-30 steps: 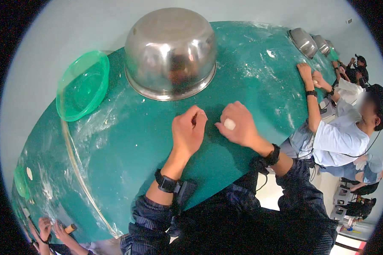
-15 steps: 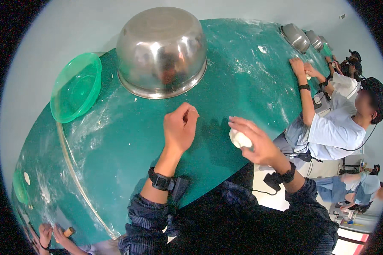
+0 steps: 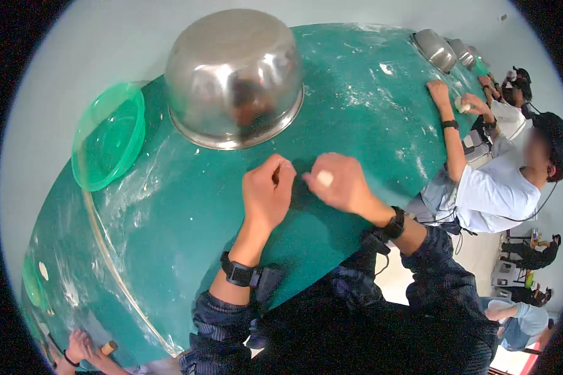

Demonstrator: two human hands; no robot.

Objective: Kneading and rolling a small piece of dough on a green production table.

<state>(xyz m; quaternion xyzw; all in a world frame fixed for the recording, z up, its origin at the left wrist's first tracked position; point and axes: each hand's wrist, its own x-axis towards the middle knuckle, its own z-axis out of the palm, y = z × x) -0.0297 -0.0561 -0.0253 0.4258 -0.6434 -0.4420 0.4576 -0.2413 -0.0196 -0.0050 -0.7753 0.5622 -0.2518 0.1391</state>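
My left hand [image 3: 266, 190] is curled on or just above the green table [image 3: 162, 250], its fingertips and thumb drawn together; whatever is inside, if anything, is hidden. Just to its right, my right hand [image 3: 344, 181] is closed around a small white lump of dough [image 3: 325, 179], which shows between thumb and fingers. A large upturned steel bowl [image 3: 234, 69] stands beyond both hands. A translucent green plastic basin [image 3: 106, 109] sits at the far left.
A co-worker [image 3: 491, 187] in a white shirt works at the right with dough [image 3: 461, 104]. Steel bowls [image 3: 435, 50] line the far right; others sit beyond. A co-worker's hands [image 3: 80, 347] and a wooden roller [image 3: 109, 347] are at the lower left.
My right hand has moved up and left since half a second ago, back near my left hand, closing further over the dough. My left hand stays curled with little movement.
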